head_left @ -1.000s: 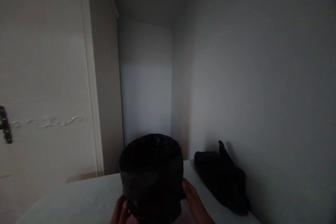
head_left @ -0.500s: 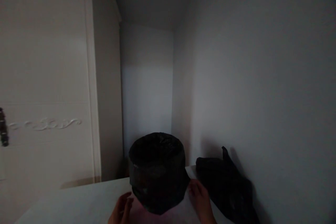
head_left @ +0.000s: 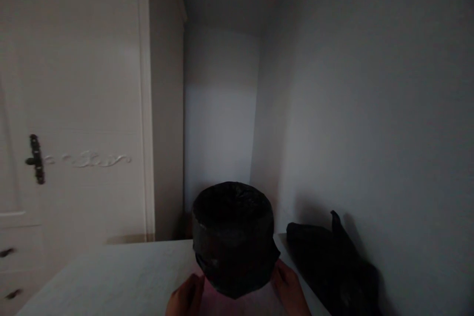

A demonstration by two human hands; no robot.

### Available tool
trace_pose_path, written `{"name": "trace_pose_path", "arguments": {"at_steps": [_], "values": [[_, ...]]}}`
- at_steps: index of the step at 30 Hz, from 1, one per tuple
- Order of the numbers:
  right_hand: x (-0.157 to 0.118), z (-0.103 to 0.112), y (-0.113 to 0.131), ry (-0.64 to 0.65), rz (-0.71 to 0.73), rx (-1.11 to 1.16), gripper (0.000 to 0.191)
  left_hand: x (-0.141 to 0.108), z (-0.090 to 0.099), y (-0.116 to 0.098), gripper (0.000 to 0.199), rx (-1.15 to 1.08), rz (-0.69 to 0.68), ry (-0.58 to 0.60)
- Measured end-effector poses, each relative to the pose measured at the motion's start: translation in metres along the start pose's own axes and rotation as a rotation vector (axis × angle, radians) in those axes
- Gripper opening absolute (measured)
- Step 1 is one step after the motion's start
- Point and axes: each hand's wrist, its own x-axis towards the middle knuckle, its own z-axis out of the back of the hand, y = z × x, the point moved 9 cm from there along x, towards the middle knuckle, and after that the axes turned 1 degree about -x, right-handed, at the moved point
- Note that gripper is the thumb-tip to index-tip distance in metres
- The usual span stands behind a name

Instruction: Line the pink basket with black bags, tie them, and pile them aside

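Note:
A round bin lined with a black bag point(head_left: 233, 252) stands upright on a white table point(head_left: 122, 271), the bag folded down over its rim. Pink shows below the bag's lower edge. At the bin's lower left, my left hand point(head_left: 185, 296) is closed, its fingertips against the bag's edge; what they pinch is too dark to make out. On the other side my right hand point(head_left: 289, 287) has its fingers on the lower right edge of the bag, partly hidden behind it, and they look closed on it.
A dark bundled bag point(head_left: 333, 266) lies at the right against the grey wall point(head_left: 370, 133). A white wardrobe point(head_left: 85, 84) with a dark handle point(head_left: 36, 159) and drawers stands at the left.
The view has turned slightly left, so things appear further right. My left hand has gone from spread fingers to closed at the bag's edge. My right hand stays at the bag's right side.

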Motion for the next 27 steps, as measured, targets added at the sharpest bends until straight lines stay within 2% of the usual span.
{"name": "trace_pose_path", "arguments": {"at_steps": [9,15,27], "values": [[0.001,-0.006,-0.005,0.067,0.010,-0.036,0.051,0.000,-0.002,0.000,0.062,-0.018,0.012,0.016],[0.001,-0.005,-0.008,0.048,0.000,-0.036,0.043,-0.001,0.001,-0.003,0.064,-0.024,0.003,-0.006],[0.001,-0.003,-0.002,0.018,0.019,-0.034,0.045,-0.001,0.002,-0.008,0.064,-0.043,-0.009,-0.014]]}}
